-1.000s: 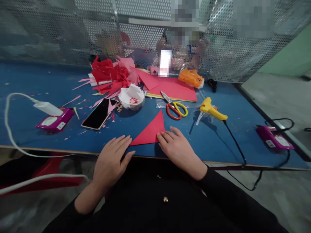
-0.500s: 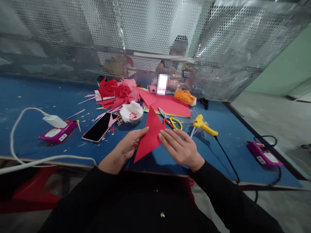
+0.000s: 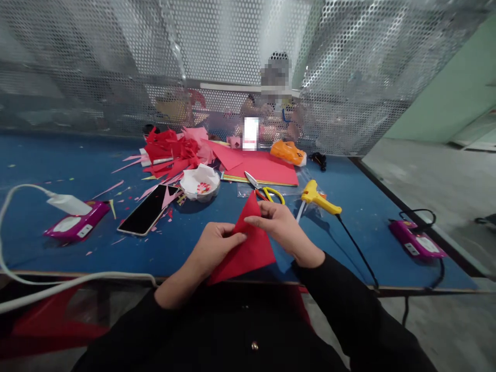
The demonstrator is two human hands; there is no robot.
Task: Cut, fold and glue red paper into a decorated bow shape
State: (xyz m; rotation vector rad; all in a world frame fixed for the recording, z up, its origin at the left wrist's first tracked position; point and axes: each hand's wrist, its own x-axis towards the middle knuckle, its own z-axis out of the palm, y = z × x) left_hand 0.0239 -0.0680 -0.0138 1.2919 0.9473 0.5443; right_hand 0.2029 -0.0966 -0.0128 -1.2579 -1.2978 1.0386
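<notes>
A folded sheet of red paper [image 3: 248, 250], roughly triangular with its tip pointing away from me, is held above the table's front edge. My left hand [image 3: 217, 248] pinches its left side, thumb on top. On the upper right edge, near the tip, my right hand [image 3: 284, 227] grips the paper between thumb and fingers. Just beyond the tip lie scissors [image 3: 267, 192] with red and yellow handles, partly hidden by the paper. To the right of my right hand rests a yellow glue gun [image 3: 320, 197] with a black cord.
Red paper sheets [image 3: 267, 166] are stacked behind the scissors, beside an orange packet [image 3: 287, 153]. Red and pink scraps [image 3: 174, 147], a paper-lined bowl [image 3: 199, 183] and a phone [image 3: 149, 211] lie leftward. Purple power strips [image 3: 79, 222] sit at both sides. A perforated screen [image 3: 228, 57] stands behind.
The red paper has come closer to me and turned, its right corner now lower. My right hand has shifted from resting flat on its side to pinching near the tip.
</notes>
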